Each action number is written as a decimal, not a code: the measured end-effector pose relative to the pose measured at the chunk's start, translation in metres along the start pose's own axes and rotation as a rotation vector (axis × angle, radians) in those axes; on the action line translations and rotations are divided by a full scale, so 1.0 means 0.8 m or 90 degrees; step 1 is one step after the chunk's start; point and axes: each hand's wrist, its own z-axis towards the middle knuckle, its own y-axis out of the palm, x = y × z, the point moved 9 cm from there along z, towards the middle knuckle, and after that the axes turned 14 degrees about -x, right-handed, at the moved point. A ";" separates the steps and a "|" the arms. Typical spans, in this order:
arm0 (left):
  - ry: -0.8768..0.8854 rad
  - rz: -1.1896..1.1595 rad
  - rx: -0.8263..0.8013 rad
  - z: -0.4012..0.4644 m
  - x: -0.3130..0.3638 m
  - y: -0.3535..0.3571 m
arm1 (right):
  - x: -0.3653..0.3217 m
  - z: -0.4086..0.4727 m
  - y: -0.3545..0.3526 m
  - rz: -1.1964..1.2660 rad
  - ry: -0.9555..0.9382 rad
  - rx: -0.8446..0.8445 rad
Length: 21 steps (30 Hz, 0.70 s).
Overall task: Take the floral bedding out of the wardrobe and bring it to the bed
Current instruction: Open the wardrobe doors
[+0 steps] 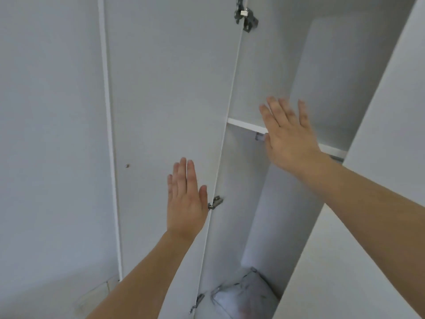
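Note:
The white wardrobe stands open in front of me, its left door (170,111) swung wide. Low inside the compartment lies a folded bundle of pale bedding (243,295) with a faint grey pattern, partly cut off by the frame's bottom edge. My left hand (186,201) is raised flat, fingers together and extended, over the inner face of the open door near its hinge edge. Higher up, my right hand (287,134) has its fingers spread in front of the shelf (246,125). Neither hand holds anything.
Metal hinges (246,17) sit along the door's edge at the top, middle and bottom. The right door panel (368,203) slants across the right side of the view. A plain wall (46,134) fills the left.

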 end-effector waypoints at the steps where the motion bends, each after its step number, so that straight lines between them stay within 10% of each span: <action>1: 0.011 -0.004 -0.014 0.005 0.017 0.011 | 0.021 -0.008 -0.002 -0.028 0.017 -0.005; 21: 0.393 -0.327 -0.626 0.055 0.288 0.258 | 0.197 -0.086 0.041 -0.262 0.334 -0.069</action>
